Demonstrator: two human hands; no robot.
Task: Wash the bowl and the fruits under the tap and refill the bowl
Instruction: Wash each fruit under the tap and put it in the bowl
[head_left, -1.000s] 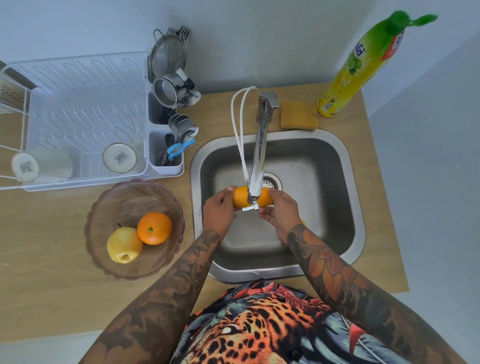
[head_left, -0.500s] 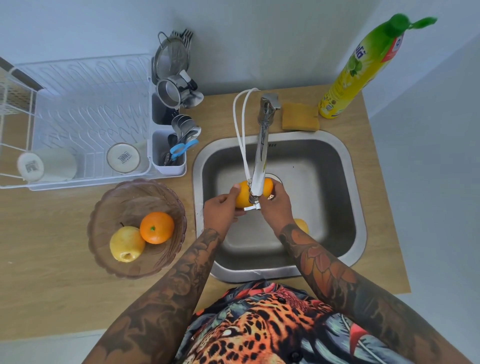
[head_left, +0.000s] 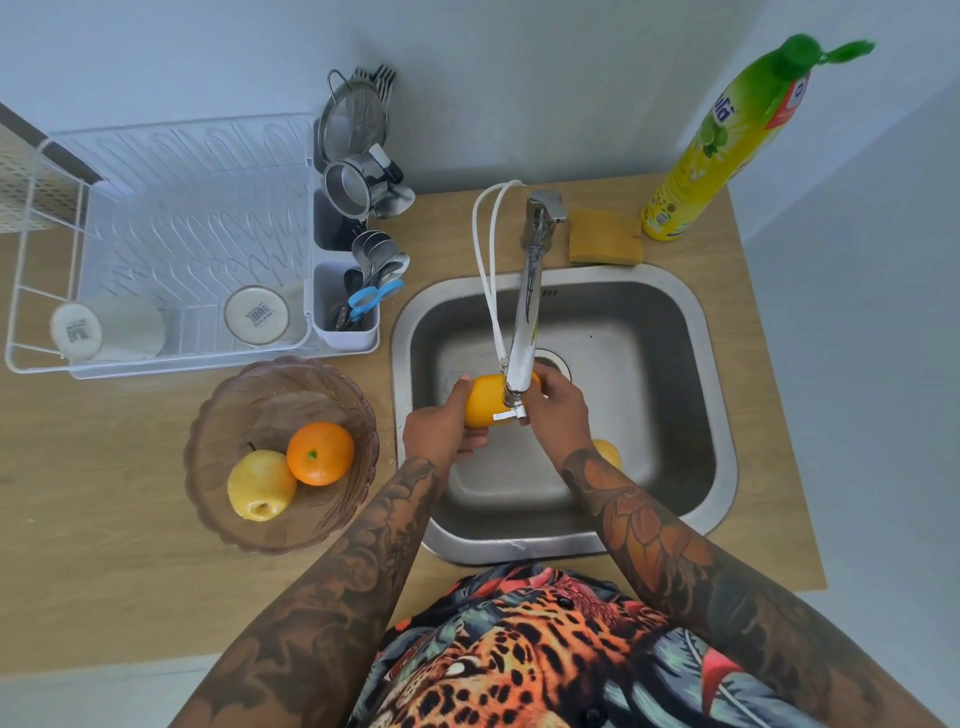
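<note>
A wooden counter (head_left: 104, 571) against a pale wall holds the sink (head_left: 722, 467) at centre frame. Left hand (head_left: 441, 428) and right hand (head_left: 558, 410) both clasp a yellow fruit (head_left: 483, 402) under the tap (head_left: 524, 332); the bowl (head_left: 239, 405) sits centre left.

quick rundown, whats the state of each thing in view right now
left hand: grips the yellow fruit
right hand: holds the same fruit
yellow fruit: under the tap spout
tap: flow not visible
bowl: upright on counter, holding orange and pear
sink: another yellow fruit inside
</note>
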